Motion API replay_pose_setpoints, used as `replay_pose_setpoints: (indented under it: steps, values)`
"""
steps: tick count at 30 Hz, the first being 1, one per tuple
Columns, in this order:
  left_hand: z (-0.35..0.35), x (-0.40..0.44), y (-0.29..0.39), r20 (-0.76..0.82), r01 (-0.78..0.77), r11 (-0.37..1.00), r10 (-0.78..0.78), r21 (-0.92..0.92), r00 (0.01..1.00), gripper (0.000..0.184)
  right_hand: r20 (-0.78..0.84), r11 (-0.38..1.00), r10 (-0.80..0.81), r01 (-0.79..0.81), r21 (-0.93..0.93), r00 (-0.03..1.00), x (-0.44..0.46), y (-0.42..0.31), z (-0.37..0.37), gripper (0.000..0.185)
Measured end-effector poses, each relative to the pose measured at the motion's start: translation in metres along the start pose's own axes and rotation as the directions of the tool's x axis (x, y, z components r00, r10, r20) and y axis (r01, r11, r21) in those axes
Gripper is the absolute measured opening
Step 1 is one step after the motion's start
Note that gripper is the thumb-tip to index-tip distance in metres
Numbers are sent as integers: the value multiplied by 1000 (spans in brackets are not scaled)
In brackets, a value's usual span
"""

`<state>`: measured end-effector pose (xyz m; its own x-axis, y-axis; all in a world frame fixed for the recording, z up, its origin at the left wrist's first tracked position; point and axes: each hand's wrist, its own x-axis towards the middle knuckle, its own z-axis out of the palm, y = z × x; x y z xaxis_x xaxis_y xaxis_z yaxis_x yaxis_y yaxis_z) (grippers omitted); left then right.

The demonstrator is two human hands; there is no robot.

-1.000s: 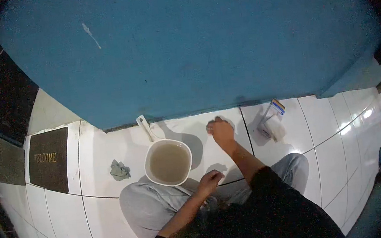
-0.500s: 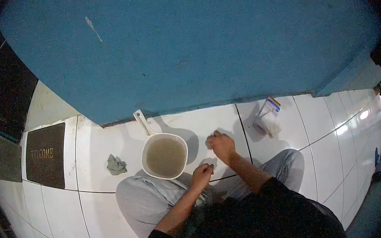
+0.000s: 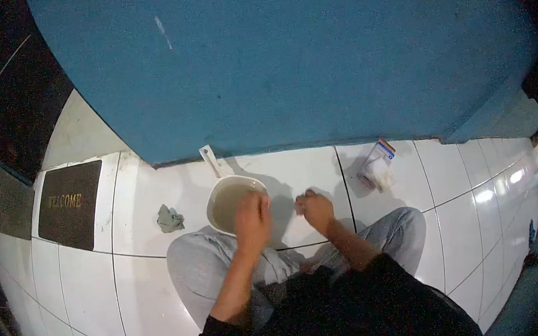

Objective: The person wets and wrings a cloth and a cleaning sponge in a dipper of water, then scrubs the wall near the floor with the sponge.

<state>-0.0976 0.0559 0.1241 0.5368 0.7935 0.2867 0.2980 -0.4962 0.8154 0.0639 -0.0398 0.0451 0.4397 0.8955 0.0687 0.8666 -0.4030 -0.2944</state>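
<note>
A white dipper (image 3: 211,214) with a long handle stands on the floor, filled with cloudy greyish water. Over its right rim is my left hand (image 3: 252,220), blurred, so its fingers are hard to read. My right hand (image 3: 317,211) is to the right of the dipper, low over the tiles. Its fingers are curled closed, and a small greyish bit shows at their left side, too small to name. A crumpled grey-green cloth (image 3: 170,218) lies on the floor left of the dipper.
A clear plastic packet with a blue and orange top (image 3: 379,167) lies to the right near the blue wall (image 3: 285,63). A dark WELCOME mat (image 3: 71,216) is at the left. My bent legs (image 3: 204,271) border the dipper on the near side.
My left hand has moved up and left from in front of my lap to the dipper. My right hand stays in nearly the same place, still closed. The view has shifted slightly.
</note>
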Motion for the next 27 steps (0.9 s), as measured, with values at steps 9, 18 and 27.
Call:
replay_pose_setpoints:
  steps: [9, 18, 27]
  values:
    - [-19, -1, -55, 266, 54, 873, -206, 484, 942, 14, 58, 1000, -10, 11, -13, 998, 39, -3, -19, 14]
    - [6, 4, -71, 192, 97, 832, -237, 546, 952, 17, 12, 1000, -21, 21, 11, 1000, 12, -14, -1, 17]
    - [-3, 5, -62, 228, -4, 832, -147, 555, 962, 16, 10, 989, -143, 143, -45, 990, -16, -17, 2, 14]
